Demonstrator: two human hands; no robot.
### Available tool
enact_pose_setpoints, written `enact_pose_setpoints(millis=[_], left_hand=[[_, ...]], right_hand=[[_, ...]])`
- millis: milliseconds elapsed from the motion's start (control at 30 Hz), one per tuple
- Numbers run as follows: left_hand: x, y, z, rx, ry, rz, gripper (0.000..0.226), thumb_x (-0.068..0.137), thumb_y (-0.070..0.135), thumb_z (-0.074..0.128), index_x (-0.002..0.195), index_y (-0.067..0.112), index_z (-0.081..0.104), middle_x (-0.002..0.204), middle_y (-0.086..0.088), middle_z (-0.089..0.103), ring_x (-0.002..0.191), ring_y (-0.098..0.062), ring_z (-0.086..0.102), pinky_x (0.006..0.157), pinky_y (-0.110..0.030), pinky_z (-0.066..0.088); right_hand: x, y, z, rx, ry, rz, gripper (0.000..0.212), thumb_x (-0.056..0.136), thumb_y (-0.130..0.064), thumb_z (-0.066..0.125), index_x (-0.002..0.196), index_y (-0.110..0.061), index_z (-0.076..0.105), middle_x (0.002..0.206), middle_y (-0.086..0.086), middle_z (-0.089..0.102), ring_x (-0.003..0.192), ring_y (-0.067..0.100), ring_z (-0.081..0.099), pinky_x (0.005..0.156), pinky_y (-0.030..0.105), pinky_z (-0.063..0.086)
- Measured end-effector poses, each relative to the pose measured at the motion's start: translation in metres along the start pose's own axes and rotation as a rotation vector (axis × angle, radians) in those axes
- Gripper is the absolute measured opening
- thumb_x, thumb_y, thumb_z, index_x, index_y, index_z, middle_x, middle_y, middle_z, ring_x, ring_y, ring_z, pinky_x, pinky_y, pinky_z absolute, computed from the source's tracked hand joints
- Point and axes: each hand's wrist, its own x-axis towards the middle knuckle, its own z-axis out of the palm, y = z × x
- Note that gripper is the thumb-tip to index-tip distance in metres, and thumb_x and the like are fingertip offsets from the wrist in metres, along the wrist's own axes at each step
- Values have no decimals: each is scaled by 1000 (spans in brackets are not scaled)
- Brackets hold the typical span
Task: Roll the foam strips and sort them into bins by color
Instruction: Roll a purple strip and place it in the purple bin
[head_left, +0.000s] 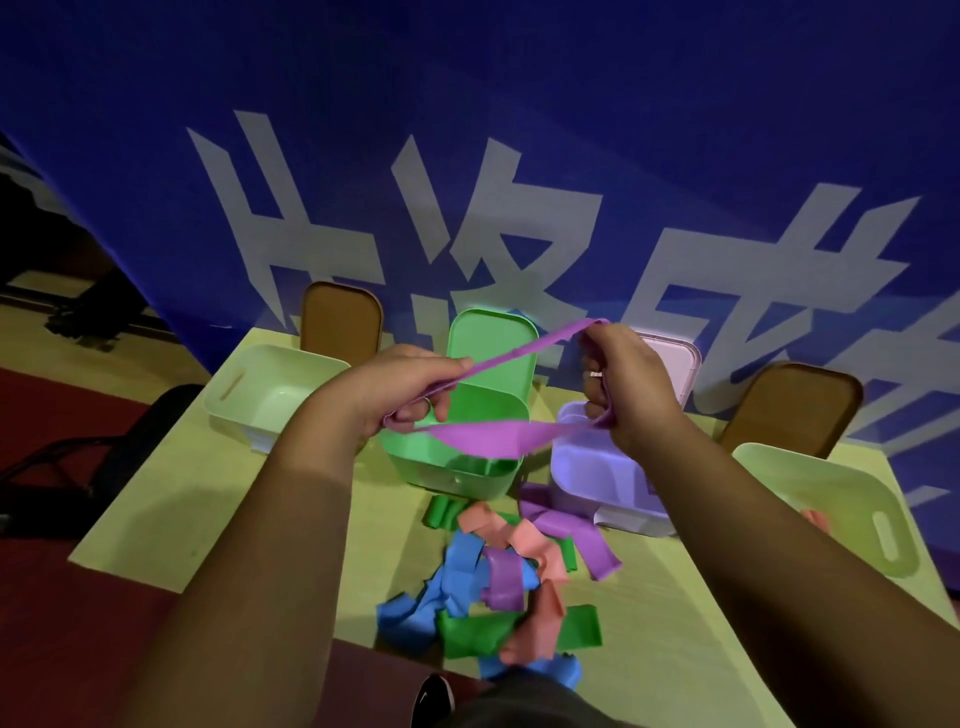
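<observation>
I hold a long purple foam strip (485, 435) stretched in a loop between both hands, above the bins. My left hand (402, 392) pinches one end of it; my right hand (626, 382) grips the other, fingers curled round the strip. Below lies a tangled pile of foam strips (506, 577) in blue, green, purple and salmon on the yellow-green table (218, 514). A green bin (460, 467) stands under the strip, with a lilac bin (597, 467) to its right. A pale green bin (275, 395) is at the left and another pale bin (841, 499) at the right.
Lids lean upright against the blue banner behind the bins: brown (340, 317), green (491, 338), pink (672, 364), brown (795, 405). A salmon strip (815, 519) shows in the right bin. A black chair (130, 441) is left of the table; my shoe (434, 699) is below the front edge.
</observation>
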Motion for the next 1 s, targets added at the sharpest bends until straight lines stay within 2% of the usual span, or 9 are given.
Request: enact_pose_setpoints(millis=[100, 200, 267, 367, 467, 567, 700, 800, 1000], left_hand=[[-3, 2, 2, -22, -20, 6, 41, 105, 48, 65, 110, 9, 76, 72, -11, 65, 47, -16, 48, 46, -25, 40], [-4, 9, 20, -86, -61, -10, 36, 103, 49, 67, 124, 21, 76, 109, -15, 81, 94, -34, 78, 86, -43, 63], [-1, 10, 30, -57, -120, -15, 38, 103, 50, 66, 131, 26, 72, 125, -13, 79, 115, -36, 76, 103, -52, 61], [3, 12, 45, 12, -185, -25, 39, 101, 55, 68, 132, 32, 72, 129, 0, 78, 123, -26, 74, 107, -50, 59], [1, 17, 59, 98, -138, 106, 33, 101, 44, 74, 133, 37, 71, 126, 9, 78, 120, -13, 72, 106, -33, 57], [3, 20, 65, 30, -25, 267, 31, 98, 17, 80, 128, 24, 74, 120, 0, 79, 115, -14, 74, 97, -21, 59], [0, 29, 62, 13, 41, 365, 23, 96, 7, 79, 117, 10, 75, 109, -6, 79, 98, -9, 74, 86, -19, 58], [-3, 39, 63, -66, 54, 404, 28, 94, 3, 79, 119, 9, 70, 104, -4, 79, 99, -13, 74, 91, -24, 61], [-8, 58, 73, -115, 75, 520, 49, 93, -1, 80, 135, 13, 60, 98, -7, 78, 97, -18, 75, 93, -31, 62]], right_hand=[[-1, 0, -4, -107, -12, -65, 24, 103, -38, 57, 92, -18, 65, 78, 6, 50, 55, 14, 36, 49, 30, 29], [-9, 0, -1, -106, -83, -78, 26, 103, -42, 57, 89, -20, 61, 75, 5, 49, 57, 16, 34, 51, 31, 28], [-14, -1, 2, -161, -117, -98, 30, 104, -48, 56, 89, -23, 62, 65, -3, 50, 56, 16, 37, 50, 27, 31], [-18, -3, 2, -277, -141, -164, 28, 106, -55, 53, 100, -35, 72, 57, -16, 56, 53, 10, 47, 54, 26, 43], [-21, -10, 0, -393, -168, -234, 27, 106, -54, 53, 118, -39, 72, 75, -26, 69, 63, -4, 62, 70, 24, 48], [-24, -15, -3, -403, -182, -265, 34, 106, -54, 52, 129, -35, 71, 100, -22, 71, 84, -12, 65, 78, 23, 46], [-22, -16, -10, -377, -145, -253, 31, 108, -53, 50, 122, -35, 71, 97, -21, 68, 79, -12, 65, 71, 18, 45], [-19, -13, -14, -328, -104, -264, 31, 108, -52, 52, 103, -31, 74, 86, -18, 72, 74, -10, 66, 74, 22, 50], [-13, -8, -14, -325, -100, -232, 36, 108, -51, 52, 108, -27, 79, 96, -12, 79, 94, 6, 73, 88, 27, 58]])
